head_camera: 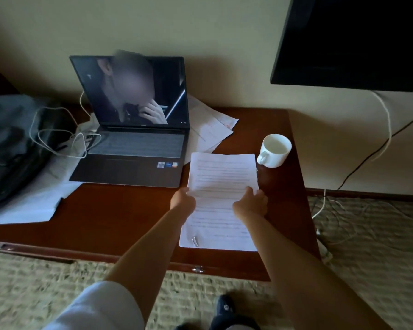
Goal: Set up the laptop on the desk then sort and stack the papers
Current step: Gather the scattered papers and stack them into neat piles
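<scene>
Your left hand (183, 198) and right hand (250, 200) both grip the paper stack (222, 172); its text is too blurred to read.

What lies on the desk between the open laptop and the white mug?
In the head view, papers: loose sheets beside the laptop, and the stack both hands hold, its far corner close to the mug.
</scene>
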